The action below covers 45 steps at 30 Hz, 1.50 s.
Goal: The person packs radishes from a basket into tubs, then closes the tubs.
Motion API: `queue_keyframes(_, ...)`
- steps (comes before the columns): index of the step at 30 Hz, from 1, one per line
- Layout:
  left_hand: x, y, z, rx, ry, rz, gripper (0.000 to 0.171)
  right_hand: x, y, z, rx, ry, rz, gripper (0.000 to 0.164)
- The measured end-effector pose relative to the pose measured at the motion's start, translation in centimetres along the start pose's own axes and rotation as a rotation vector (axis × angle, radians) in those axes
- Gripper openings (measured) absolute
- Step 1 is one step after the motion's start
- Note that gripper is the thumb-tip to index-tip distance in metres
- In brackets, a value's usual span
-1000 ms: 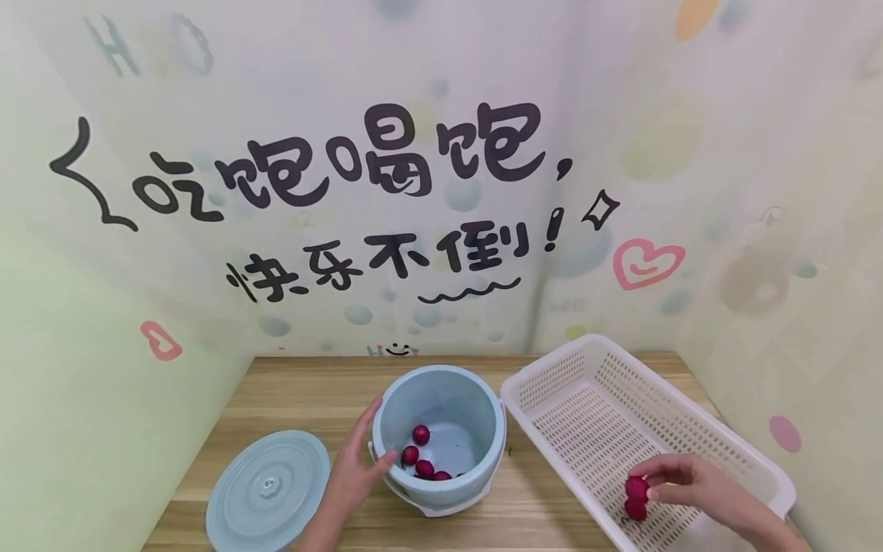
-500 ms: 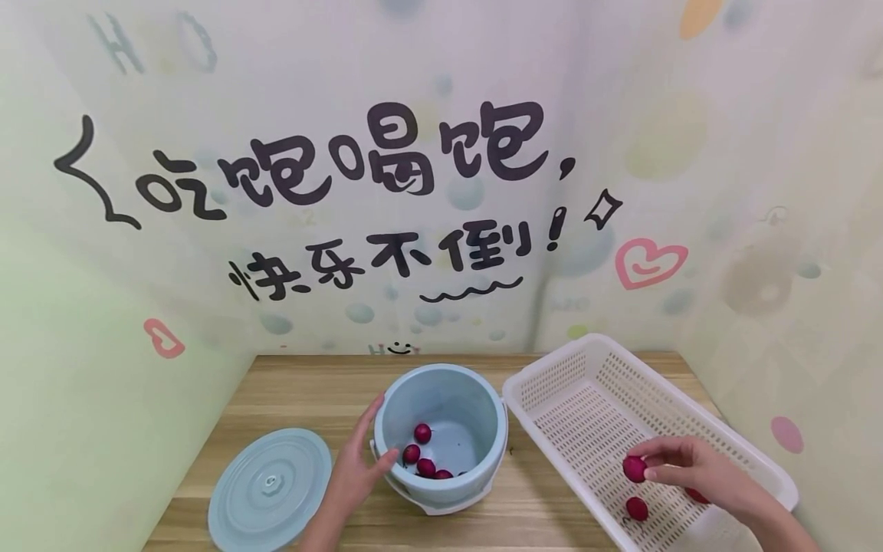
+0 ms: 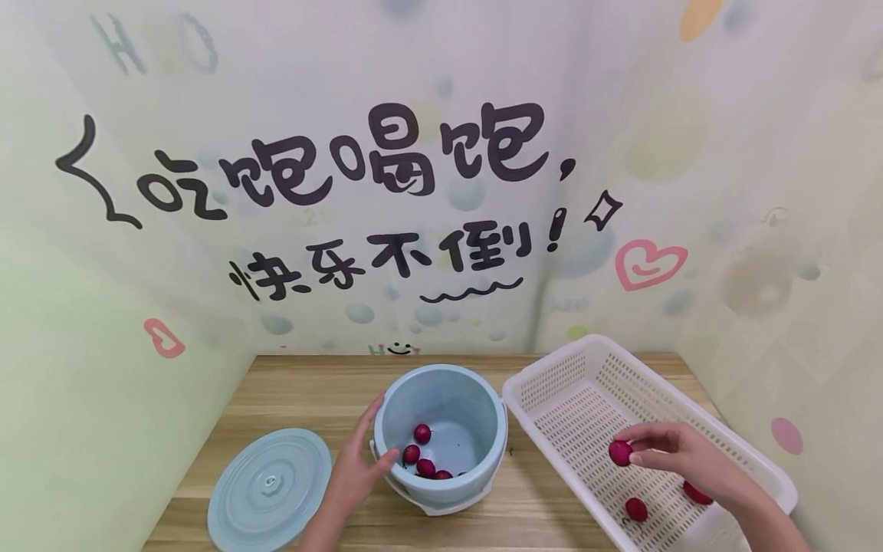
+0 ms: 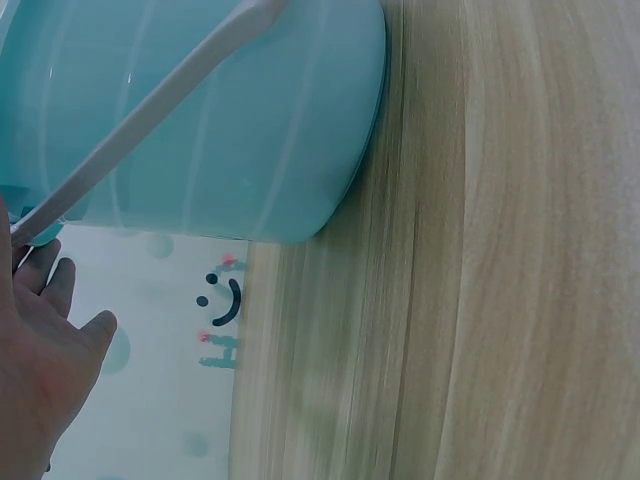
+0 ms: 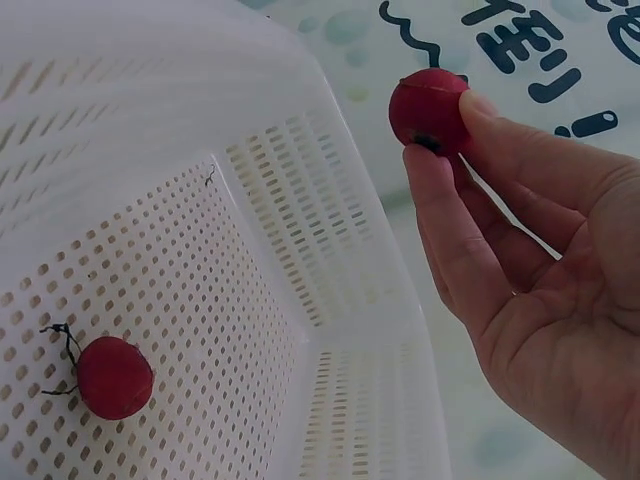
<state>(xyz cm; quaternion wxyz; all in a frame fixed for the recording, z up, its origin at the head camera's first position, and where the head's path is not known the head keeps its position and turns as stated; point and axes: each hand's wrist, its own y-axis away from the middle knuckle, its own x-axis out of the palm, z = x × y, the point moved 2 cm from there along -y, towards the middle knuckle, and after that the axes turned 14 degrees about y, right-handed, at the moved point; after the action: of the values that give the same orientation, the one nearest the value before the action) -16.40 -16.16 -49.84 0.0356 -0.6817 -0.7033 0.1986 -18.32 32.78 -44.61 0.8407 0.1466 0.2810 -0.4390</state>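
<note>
My right hand (image 3: 679,456) pinches a red radish (image 3: 621,452) between thumb and fingertips, above the white plastic basket (image 3: 552,452). In the right wrist view the held radish (image 5: 430,112) shows a dark stem end. Below my hand, one radish (image 3: 636,509) with dark stringy stems lies on the basket floor; another radish (image 3: 697,493) is partly hidden by my wrist. My left hand (image 3: 355,468) rests against the left side of the light blue bucket (image 3: 476,475), thumb near its rim and fingers extended. Several radishes (image 3: 425,467) lie inside the bucket.
A round light blue lid (image 3: 269,491) lies on the wooden table (image 3: 303,391) left of the bucket. The bucket's pale handle (image 4: 150,115) hangs down along its side. A patterned wall (image 3: 414,322) with writing stands behind the table, and side walls flank it.
My right hand has raised the pinched radish up and leftward, away from the radish below it. A further radish has come into sight under the wrist. My left hand stays at the bucket.
</note>
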Motion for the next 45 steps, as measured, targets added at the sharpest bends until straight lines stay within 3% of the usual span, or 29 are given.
queue_keyframes(15,0.0,0.0,0.3,0.000,-0.011,0.000,0.079,1.5,-3.1,2.1,0.023,0.065,-0.051,0.029)
queue_keyframes(20,0.0,0.1,0.4,0.018,-0.025,0.001,0.080,2.1,-4.4,3.2,0.033,0.026,-0.056,0.030)
queue_keyframes(25,-0.1,0.1,0.4,0.019,-0.025,-0.001,0.080,3.0,-6.0,4.4,-0.033,-0.001,-0.062,0.028)
queue_keyframes(34,0.0,0.1,0.5,0.005,-0.024,-0.009,0.079,4.8,-8.7,6.1,-0.069,-0.024,-0.062,0.029)
queue_keyframes(45,0.0,0.0,0.5,0.030,-0.020,-0.003,0.079,7.0,-11.2,8.0,-0.046,-0.049,-0.077,0.031)
